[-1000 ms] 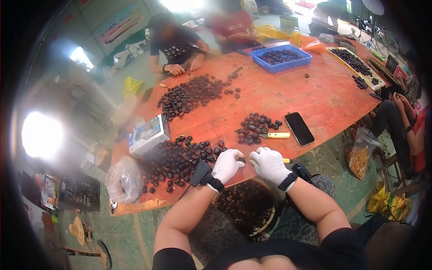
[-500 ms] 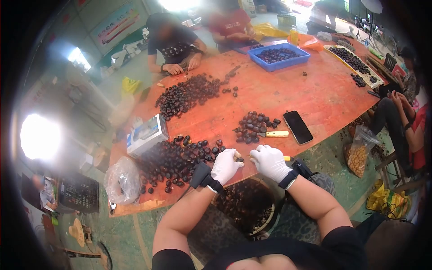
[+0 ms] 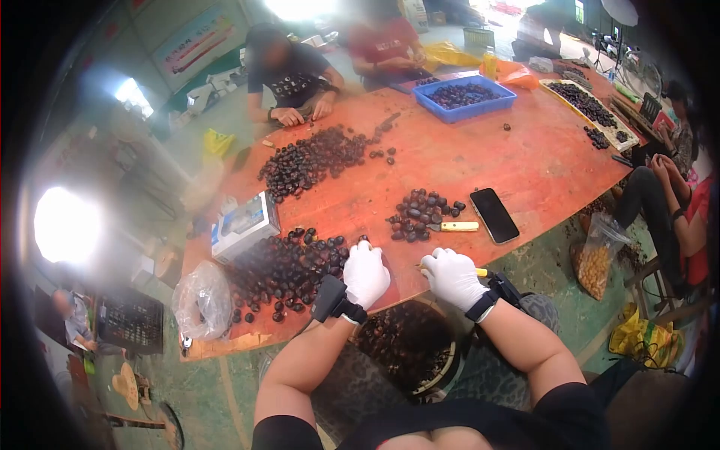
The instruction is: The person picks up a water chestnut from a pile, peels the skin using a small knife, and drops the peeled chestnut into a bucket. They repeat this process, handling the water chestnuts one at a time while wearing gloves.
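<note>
My left hand (image 3: pixel 366 276), in a white glove, is at the right edge of a heap of dark brown chestnuts (image 3: pixel 292 259). Its fingers are curled down, with one chestnut (image 3: pixel 364 238) showing at the fingertips. My right hand (image 3: pixel 453 276), also gloved, is closed around a small knife whose yellow handle (image 3: pixel 482 273) sticks out to the right. A short bit of the knife shows left of the fingers. Beyond my right hand, a smaller group of chestnuts (image 3: pixel 420 211) lies beside another knife with a pale yellow handle (image 3: pixel 459 226).
A phone (image 3: pixel 495 215), a box (image 3: pixel 246 225) and a plastic bag (image 3: pixel 204 301) lie on the red table (image 3: pixel 525 161). A tub (image 3: pixel 442 375) with dark pieces stands between my knees. Across are a blue tray (image 3: pixel 469 112), another chestnut heap (image 3: pixel 311 161) and seated people.
My left hand has moved left and away from me, from beside the right hand to the heap's edge. The dark piece it held is no longer visible. My right hand has shifted slightly.
</note>
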Available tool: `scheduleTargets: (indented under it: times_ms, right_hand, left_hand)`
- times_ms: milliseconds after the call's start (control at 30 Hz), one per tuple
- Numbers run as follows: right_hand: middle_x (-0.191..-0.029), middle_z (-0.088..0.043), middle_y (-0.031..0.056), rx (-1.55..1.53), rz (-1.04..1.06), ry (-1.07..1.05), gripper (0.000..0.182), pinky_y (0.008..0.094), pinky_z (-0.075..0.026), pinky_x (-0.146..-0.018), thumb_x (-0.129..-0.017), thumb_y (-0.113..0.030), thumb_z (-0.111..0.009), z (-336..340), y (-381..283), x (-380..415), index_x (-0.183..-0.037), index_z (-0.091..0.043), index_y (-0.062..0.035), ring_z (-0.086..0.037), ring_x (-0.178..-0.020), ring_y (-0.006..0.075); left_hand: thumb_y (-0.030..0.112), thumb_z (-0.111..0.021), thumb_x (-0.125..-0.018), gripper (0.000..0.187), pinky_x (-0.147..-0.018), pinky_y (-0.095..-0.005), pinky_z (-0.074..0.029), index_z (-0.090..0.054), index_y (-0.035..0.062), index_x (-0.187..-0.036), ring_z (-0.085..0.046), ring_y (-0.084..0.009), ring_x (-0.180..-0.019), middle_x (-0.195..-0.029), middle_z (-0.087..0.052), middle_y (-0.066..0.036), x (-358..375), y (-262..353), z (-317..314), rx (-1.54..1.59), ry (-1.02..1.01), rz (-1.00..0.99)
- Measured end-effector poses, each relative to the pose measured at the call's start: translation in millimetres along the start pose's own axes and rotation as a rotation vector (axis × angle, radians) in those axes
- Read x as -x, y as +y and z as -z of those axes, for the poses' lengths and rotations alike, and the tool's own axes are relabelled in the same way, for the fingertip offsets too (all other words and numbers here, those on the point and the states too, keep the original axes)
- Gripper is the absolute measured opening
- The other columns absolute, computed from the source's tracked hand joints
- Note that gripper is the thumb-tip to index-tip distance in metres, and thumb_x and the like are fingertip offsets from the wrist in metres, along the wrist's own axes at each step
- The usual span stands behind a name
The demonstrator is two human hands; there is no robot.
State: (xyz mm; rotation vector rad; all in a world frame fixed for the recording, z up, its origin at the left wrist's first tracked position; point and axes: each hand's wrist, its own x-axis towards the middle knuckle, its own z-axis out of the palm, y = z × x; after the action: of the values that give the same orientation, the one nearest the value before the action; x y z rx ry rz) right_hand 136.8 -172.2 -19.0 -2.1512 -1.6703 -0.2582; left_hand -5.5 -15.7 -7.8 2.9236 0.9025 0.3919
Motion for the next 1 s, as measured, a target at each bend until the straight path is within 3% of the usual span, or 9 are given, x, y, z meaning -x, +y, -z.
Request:
scheduleTargets:
  times_ms: [100, 333, 467, 567, 600, 700, 833, 933, 1000]
  right_hand:
    - [-0.084, -0.058, 0.0073, -0.009, -0.032, 0.001, 0.015, 0.0401, -0.052, -0.064, -0.086, -0.027, -0.063, 0.1, 4.3, 1.2, -0.091, -0.063, -0.0131, -0.062, -0.083, 0.0261]
    - [-0.084, -0.058, 0.0078, -0.009, -0.053, 0.017, 0.016, 0.0405, -0.052, -0.064, -0.087, -0.028, -0.063, -0.4, 8.0, 0.0, -0.092, -0.063, -0.0133, -0.062, -0.083, 0.0267]
    - [-0.084, -0.058, 0.0076, -0.014, -0.067, 0.02, 0.016, 0.0406, -0.052, -0.064, -0.087, -0.028, -0.063, 0.5, 10.0, 0.6, -0.092, -0.063, -0.013, -0.062, -0.082, 0.0268]
    - [-0.084, -0.058, 0.0075, -0.025, -0.074, 0.029, 0.016, 0.0405, -0.051, -0.064, -0.087, -0.028, -0.064, 1.7, 9.7, -1.5, -0.091, -0.063, -0.0128, -0.062, -0.082, 0.0267]
    - [-0.084, -0.058, 0.0076, -0.032, -0.071, 0.036, 0.016, 0.0405, -0.051, -0.064, -0.087, -0.028, -0.064, 1.3, 9.0, -2.1, -0.091, -0.062, -0.0128, -0.062, -0.082, 0.0267]
    - [-0.084, -0.057, 0.0074, -0.049, -0.052, 0.062, 0.016, 0.0402, -0.051, -0.063, -0.086, -0.028, -0.064, -0.1, 6.0, -2.5, -0.091, -0.062, -0.0128, -0.062, -0.082, 0.0265]
    - [-0.083, -0.056, 0.0065, -0.061, 0.001, 0.109, 0.015, 0.0399, -0.051, -0.062, -0.085, -0.027, -0.065, -5.7, 0.1, -5.5, -0.09, -0.06, -0.0131, -0.061, -0.081, 0.0259]
    - [-0.082, -0.056, 0.0059, -0.068, 0.024, 0.116, 0.015, 0.0397, -0.051, -0.062, -0.085, -0.026, -0.065, -9.1, -4.9, -9.8, -0.09, -0.059, -0.0131, -0.061, -0.081, 0.0256]
    - [-0.082, -0.056, 0.0059, -0.069, 0.038, 0.115, 0.014, 0.0397, -0.051, -0.062, -0.085, -0.025, -0.064, -11.9, -8.4, -12.7, -0.09, -0.059, -0.0131, -0.061, -0.081, 0.0256]
  left_hand:
    - [0.019, -0.073, -0.077, 0.028, -0.085, -0.0427, -0.05, -0.064, 0.006, -0.1, -0.055, -0.0334, -0.101, -0.106, -0.058, -0.015, -15.2, 3.7, 3.5, 0.041, 0.204, -0.058]
    - [0.009, -0.075, -0.073, 0.024, -0.083, -0.0422, -0.047, -0.059, 0.0068, -0.09, -0.056, -0.0317, -0.091, -0.089, -0.061, -0.01, -52.2, -1.1, -26.2, 0.262, 0.169, -0.207]
    - [0.004, -0.07, -0.077, 0.015, -0.079, -0.0393, -0.048, -0.06, 0.0045, -0.089, -0.056, -0.0295, -0.085, -0.085, -0.057, -0.011, -43.2, 9.3, -11.9, 0.38, 0.245, -0.202]
    - [0.006, -0.068, -0.08, 0.016, -0.076, -0.0381, -0.049, -0.061, 0.0025, -0.095, -0.058, -0.0288, -0.081, -0.085, -0.058, -0.012, -26.3, 18.6, 7.1, 0.724, 0.034, -0.139]
    - [0.006, -0.069, -0.082, 0.024, -0.075, -0.0347, -0.051, -0.062, 0.002, -0.105, -0.062, -0.0264, -0.08, -0.088, -0.061, -0.013, -24.2, 14.8, 4.8, 0.625, -0.031, -0.164]
    - [0.002, -0.07, -0.081, 0.025, -0.077, -0.0305, -0.051, -0.065, 0.0025, -0.106, -0.063, -0.0175, -0.084, -0.091, -0.065, -0.009, -18.8, 14.5, -1.8, 0.77, -0.266, 0.069]
    - [-0.001, -0.072, -0.08, 0.021, -0.077, -0.0299, -0.054, -0.067, -0.0003, -0.1, -0.066, -0.0138, -0.084, -0.091, -0.07, -0.01, -20.5, 9.4, -2.4, 0.687, -0.272, 0.016]
    - [-0.005, -0.073, -0.078, 0.022, -0.079, -0.0287, -0.055, -0.066, -0.003, -0.099, -0.068, -0.0138, -0.086, -0.093, -0.072, -0.01, -24.1, -3.5, -23.5, 0.807, -0.294, 0.047]
    - [0.002, -0.077, -0.075, 0.024, -0.078, -0.031, -0.054, -0.068, -0.0001, -0.098, -0.068, -0.0191, -0.084, -0.092, -0.071, -0.013, -25.1, -8.0, -31.7, 0.818, -0.285, 0.067]
